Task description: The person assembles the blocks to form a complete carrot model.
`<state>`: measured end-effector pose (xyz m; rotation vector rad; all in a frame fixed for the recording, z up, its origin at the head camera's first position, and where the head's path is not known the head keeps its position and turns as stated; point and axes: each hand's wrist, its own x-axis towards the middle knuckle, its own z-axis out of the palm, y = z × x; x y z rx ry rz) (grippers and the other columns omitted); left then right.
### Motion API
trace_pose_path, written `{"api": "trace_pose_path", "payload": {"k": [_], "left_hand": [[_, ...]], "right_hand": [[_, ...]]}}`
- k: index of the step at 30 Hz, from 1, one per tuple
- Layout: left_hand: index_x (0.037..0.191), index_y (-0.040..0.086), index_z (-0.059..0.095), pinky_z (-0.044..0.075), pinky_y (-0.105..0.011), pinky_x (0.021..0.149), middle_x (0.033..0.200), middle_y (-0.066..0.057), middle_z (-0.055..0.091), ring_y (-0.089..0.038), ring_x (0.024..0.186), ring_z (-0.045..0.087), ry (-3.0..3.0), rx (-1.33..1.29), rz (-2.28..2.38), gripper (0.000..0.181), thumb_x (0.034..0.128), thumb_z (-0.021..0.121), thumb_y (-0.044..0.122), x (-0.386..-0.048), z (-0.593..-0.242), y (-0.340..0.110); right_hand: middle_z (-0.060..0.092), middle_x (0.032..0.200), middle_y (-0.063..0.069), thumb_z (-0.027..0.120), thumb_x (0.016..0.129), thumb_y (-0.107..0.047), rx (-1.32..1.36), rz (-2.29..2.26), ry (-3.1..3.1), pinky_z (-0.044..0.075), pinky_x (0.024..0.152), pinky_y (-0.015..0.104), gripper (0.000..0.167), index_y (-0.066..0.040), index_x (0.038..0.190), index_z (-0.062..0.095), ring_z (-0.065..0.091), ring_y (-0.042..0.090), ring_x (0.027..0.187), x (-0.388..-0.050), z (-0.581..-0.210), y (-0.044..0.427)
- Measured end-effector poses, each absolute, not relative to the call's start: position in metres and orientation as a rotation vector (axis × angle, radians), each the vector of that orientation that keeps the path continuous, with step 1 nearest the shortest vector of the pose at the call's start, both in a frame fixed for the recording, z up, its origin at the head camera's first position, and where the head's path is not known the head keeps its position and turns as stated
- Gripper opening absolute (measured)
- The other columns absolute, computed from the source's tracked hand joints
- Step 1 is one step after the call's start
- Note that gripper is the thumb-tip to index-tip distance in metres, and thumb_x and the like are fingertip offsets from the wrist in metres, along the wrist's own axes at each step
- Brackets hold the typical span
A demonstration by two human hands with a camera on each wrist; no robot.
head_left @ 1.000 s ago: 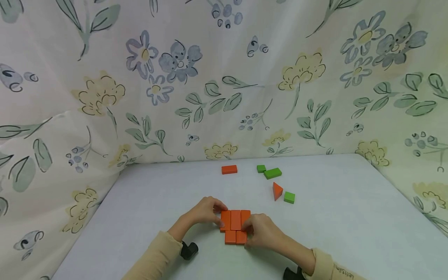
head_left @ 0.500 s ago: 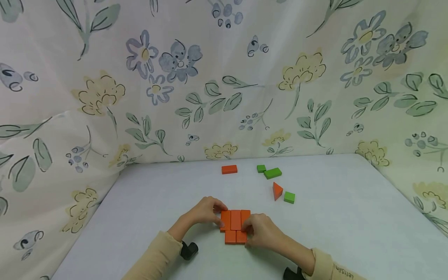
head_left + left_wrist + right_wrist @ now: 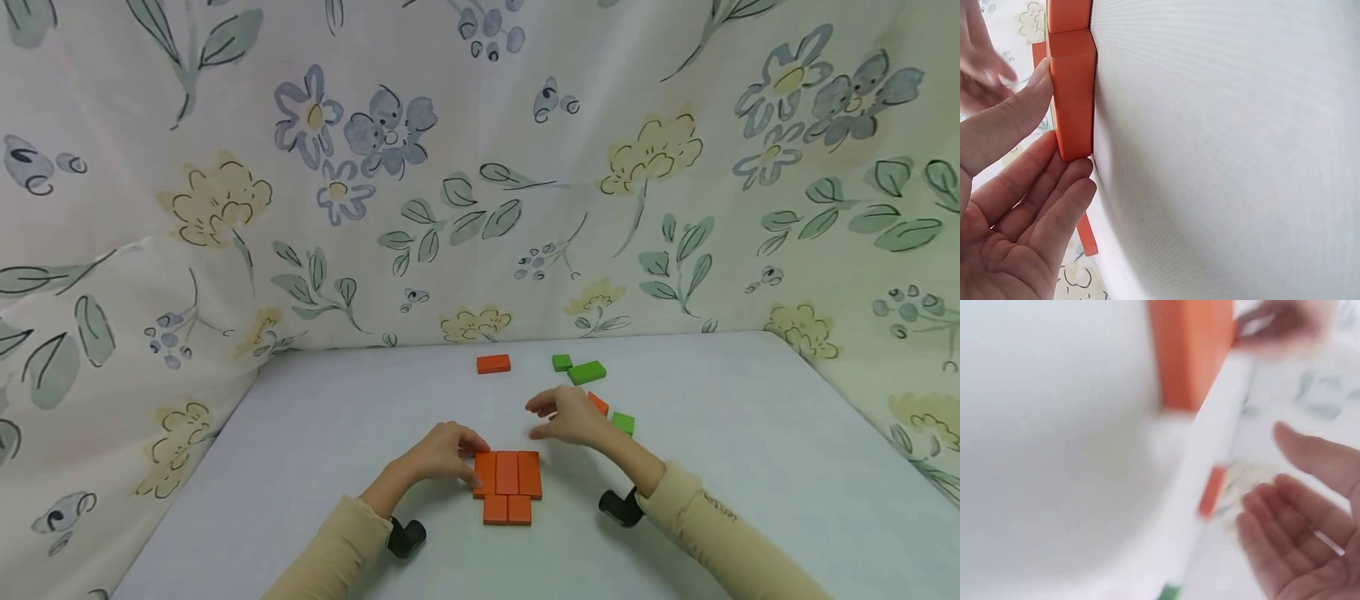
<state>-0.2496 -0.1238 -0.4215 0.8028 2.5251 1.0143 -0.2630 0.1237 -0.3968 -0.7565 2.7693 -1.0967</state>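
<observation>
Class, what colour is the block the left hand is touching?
The block is orange-red, seen best in the left wrist view.

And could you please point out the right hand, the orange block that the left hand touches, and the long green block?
Right hand (image 3: 566, 415): head view, back of the hand.
Touched orange block (image 3: 1075, 106): left wrist view, side facing the camera.
Long green block (image 3: 586, 371): head view, top face.

Left wrist view: right hand blurred

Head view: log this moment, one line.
left hand: touching left edge of orange blocks | right hand: apart from them, holding nothing | layout: far row three, near row two
</observation>
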Motion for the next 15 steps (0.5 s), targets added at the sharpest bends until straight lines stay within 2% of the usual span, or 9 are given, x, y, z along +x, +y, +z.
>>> {"api": "trace_pose_path", "payload": {"k": [7,15], "left_hand": [[0.107,-0.001,0.071,0.050,-0.044,0.090,0.104,-0.007,0.069,-0.024,0.097,0.062,2.525,0.787,1.017,0.039,0.0708,0.085,0.004,-0.251,-0.421,-0.124],[0.107,0.001,0.071,0.051,-0.038,0.088,0.104,-0.005,0.069,-0.020,0.094,0.062,2.528,0.784,0.992,0.039,0.0712,0.085,0.005,-0.253,-0.423,-0.124]], "right_hand": [[0.067,0.114,0.020,0.076,0.081,-0.004,-0.611,-1.097,2.859,0.051,0.089,0.043,0.039,0.009,0.116,0.065,0.062,0.034,0.106,-0.322,-0.409,0.119],[0.061,0.125,0.023,0.070,0.086,-0.005,-0.427,-1.020,2.886,0.047,0.095,0.046,0.043,0.005,0.126,0.061,0.056,0.037,0.117,-0.357,-0.422,0.096]]}}
